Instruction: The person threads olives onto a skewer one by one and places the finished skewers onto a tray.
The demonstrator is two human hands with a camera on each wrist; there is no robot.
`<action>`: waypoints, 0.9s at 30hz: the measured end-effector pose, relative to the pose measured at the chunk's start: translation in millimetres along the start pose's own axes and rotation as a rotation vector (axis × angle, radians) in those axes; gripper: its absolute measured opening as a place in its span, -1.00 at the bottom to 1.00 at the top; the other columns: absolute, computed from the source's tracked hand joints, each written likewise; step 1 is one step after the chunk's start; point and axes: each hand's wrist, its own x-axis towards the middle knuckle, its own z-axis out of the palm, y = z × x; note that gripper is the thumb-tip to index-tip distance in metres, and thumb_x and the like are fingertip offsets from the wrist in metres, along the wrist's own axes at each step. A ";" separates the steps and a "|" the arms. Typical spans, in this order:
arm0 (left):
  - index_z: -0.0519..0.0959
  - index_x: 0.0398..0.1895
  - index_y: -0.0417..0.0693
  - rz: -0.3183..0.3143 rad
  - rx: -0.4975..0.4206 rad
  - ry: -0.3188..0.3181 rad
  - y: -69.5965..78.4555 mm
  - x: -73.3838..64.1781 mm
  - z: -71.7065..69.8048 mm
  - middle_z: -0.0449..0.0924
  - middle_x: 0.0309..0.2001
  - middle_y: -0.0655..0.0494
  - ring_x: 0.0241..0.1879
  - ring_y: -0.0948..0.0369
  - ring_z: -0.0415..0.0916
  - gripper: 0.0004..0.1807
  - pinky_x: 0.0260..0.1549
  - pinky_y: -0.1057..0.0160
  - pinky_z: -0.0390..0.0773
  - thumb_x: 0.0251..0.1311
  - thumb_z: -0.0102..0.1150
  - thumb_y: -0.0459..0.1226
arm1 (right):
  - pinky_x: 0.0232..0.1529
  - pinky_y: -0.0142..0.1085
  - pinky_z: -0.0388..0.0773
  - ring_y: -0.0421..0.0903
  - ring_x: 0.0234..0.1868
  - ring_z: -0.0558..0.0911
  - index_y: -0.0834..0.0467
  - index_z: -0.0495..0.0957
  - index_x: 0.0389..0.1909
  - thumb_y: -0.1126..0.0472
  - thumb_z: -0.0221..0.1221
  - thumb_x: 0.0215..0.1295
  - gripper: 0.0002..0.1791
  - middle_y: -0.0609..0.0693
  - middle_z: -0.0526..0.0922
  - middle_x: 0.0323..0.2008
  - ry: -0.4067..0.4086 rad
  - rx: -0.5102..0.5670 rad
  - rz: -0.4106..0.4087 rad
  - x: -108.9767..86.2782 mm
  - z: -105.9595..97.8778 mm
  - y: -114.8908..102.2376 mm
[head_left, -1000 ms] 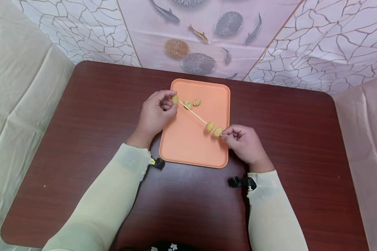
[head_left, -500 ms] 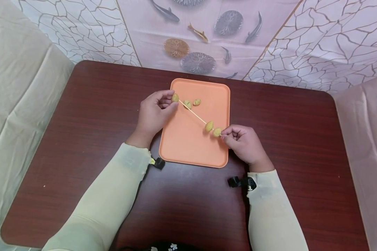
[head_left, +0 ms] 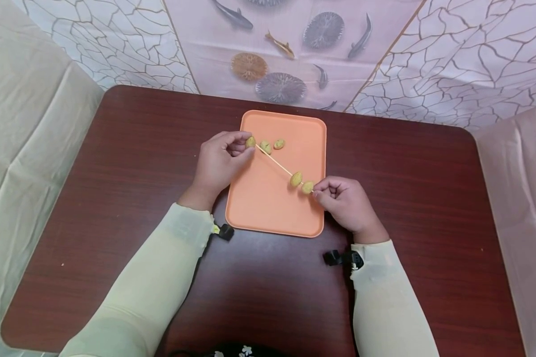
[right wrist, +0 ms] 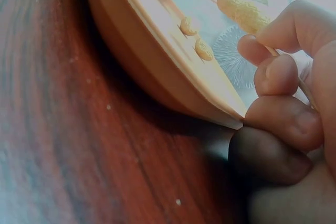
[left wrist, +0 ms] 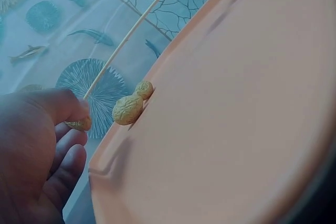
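Observation:
A thin wooden skewer slants over the orange tray, held up between both hands. My left hand pinches a small wrinkled yellow fruit between thumb and fingers at the skewer's far end. In the right wrist view, a bit of stick seems to show beyond that fruit. Two more wrinkled fruits are threaded near the other end, close together. Just behind them my right hand grips the skewer with curled fingers; part of the stick shows past them. The exact kind of fruit is unclear.
Two loose wrinkled fruits lie on the upper part of the orange tray, close together. The tray rests on a dark red-brown wooden table. A patterned cloth hangs behind the table.
Over the last half second, the left hand with its fruit has shifted slightly right and down. The right hand keeps its grip almost still, and the head view has moved a little.

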 end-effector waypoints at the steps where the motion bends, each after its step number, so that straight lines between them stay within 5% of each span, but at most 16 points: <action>1: 0.85 0.16 -0.10 0.001 0.002 -0.003 0.4 0.0 -0.3 0.80 -0.05 -0.04 -0.13 0.19 0.84 -0.65 -0.05 0.31 0.85 0.34 0.61 -0.27 | -0.57 -0.48 0.34 -0.33 -0.59 0.38 0.26 0.83 -0.22 0.37 0.37 0.47 -0.92 -0.22 0.49 -0.60 -0.001 -0.003 0.000 0.1 0.1 -0.4; 11: 0.86 0.11 -0.07 0.031 0.048 -0.059 5.3 -1.9 2.7 0.78 -0.09 0.00 -0.16 0.19 0.81 -0.68 -0.08 0.31 0.84 0.31 0.62 -0.29 | -0.57 -0.46 0.37 -0.30 -0.59 0.43 0.22 0.84 -0.22 0.35 0.37 0.49 -0.91 -0.15 0.62 -0.60 -0.001 -0.024 0.000 0.7 -0.3 -1.7; 27: 0.85 0.09 -0.12 0.034 0.060 -0.137 17.7 -9.8 13.2 0.81 -0.07 0.03 -0.16 0.22 0.79 -0.68 -0.07 0.32 0.84 0.29 0.61 -0.29 | -0.57 -0.48 0.34 -0.33 -0.58 0.40 0.21 0.83 -0.23 0.36 0.38 0.46 -0.93 -0.19 0.51 -0.57 0.003 -0.030 -0.003 -0.1 0.0 0.7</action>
